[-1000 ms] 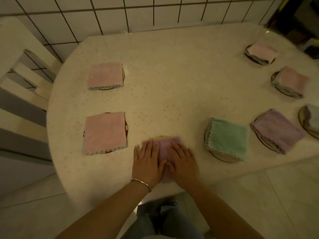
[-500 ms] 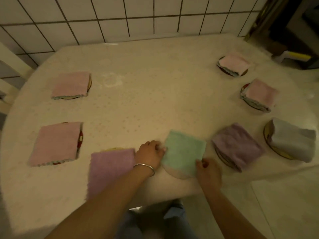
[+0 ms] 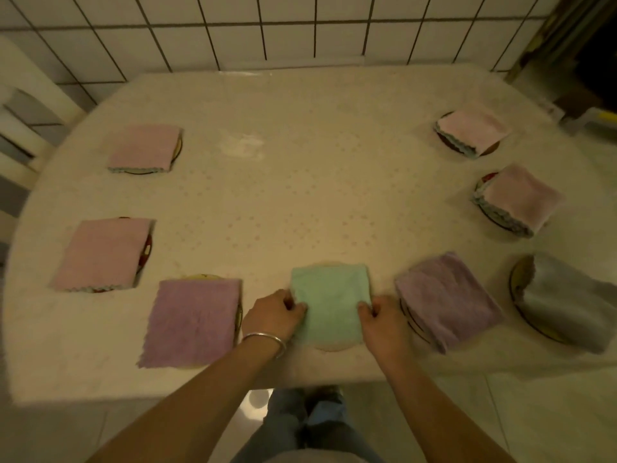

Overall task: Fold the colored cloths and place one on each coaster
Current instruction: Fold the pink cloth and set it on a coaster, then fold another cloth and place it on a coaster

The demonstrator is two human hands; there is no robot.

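A folded green cloth (image 3: 329,302) lies on a round coaster (image 3: 330,347) at the table's near edge. My left hand (image 3: 272,315) pinches its left edge and my right hand (image 3: 384,320) pinches its right edge. A folded purple cloth (image 3: 192,322) covers a coaster to the left, and another purple cloth (image 3: 445,297) sits on a coaster to the right. A grey cloth (image 3: 567,299) rests on a coaster (image 3: 516,279) at the far right. Pink cloths lie on coasters at the left (image 3: 100,253), back left (image 3: 142,147), back right (image 3: 470,130) and right (image 3: 519,198).
The table (image 3: 300,182) has a pale dotted cover and stands against a white tiled wall (image 3: 267,28). A white chair (image 3: 23,128) stands at the left. My legs show below the table's near edge, above a tiled floor.
My hands left the purple cloth and moved right to the green cloth. They now pinch both its sides, and it lies squarer on its coaster. The camera view shifted.
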